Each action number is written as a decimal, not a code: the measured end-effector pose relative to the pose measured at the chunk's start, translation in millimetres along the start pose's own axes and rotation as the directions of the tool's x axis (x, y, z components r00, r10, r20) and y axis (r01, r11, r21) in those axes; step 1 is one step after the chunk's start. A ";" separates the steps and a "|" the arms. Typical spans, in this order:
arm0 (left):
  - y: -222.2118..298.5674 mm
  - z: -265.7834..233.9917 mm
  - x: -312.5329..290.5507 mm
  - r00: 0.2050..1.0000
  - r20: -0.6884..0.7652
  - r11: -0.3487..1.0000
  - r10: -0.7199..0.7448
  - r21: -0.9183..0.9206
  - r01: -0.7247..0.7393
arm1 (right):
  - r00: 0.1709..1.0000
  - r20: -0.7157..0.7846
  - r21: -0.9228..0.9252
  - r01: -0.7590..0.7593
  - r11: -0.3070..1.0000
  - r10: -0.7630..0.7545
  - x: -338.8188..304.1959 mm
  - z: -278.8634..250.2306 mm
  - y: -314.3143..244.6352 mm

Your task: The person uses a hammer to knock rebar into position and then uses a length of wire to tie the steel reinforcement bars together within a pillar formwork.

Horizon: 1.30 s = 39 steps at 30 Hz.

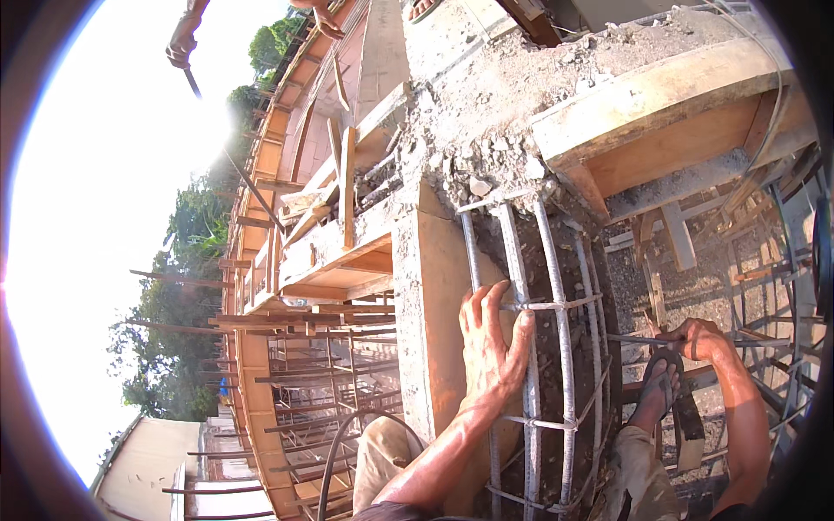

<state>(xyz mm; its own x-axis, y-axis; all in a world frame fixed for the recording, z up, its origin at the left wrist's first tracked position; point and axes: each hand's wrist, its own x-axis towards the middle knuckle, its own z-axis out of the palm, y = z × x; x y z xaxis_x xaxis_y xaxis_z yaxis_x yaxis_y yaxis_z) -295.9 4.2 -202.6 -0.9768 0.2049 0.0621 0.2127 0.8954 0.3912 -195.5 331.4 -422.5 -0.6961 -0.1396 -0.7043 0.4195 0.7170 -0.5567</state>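
Observation:
A cage of upright ribbed steel rebar [563,373], bound with thinner cross ties, stands in front of me beside a board-sided concrete column. My left hand [488,352] is at the cage, fingers bent over an upright bar and thumb near a cross tie. To the right of the cage, lower down, my right hand [699,340] is closed around a dark metal bar [638,339] that points toward the cage. Part of its grip is hidden. Below this hand, my sandalled foot [660,386] rests on a support that I cannot make out clearly.
Rough concrete rubble [478,165] tops the column. Wooden formwork [669,113] juts out at right, and more formwork [339,269] with loose boards stands at left. Rebar and timber fill the drop below right. Another person's hand [181,43] holds a long rod at upper left.

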 end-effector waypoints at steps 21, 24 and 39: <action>-0.6 7.8 3.5 1.000 0.005 0.999 0.004 -0.044 -0.004 | 0.995 -0.051 -0.137 -0.086 0.987 0.080 -11.8 -1.2 71.6; -1.9 7.3 0.9 1.000 0.000 0.999 0.000 -0.036 0.000 | 0.992 -0.056 -0.154 -0.116 0.981 0.109 -29.4 -15.3 61.8; 3.0 12.6 10.1 1.000 -0.016 0.999 0.019 -0.051 -0.020 | 0.958 -0.228 -0.156 -0.212 0.965 0.174 -55.5 19.2 28.3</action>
<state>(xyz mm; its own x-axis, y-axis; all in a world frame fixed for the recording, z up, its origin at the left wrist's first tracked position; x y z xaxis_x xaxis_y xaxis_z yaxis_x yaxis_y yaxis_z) -304.9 13.9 -212.3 -0.9729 0.2155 0.0843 0.2305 0.8700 0.4359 -133.8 346.3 -407.6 -0.7268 0.1465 -0.6710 0.4615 0.8277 -0.3192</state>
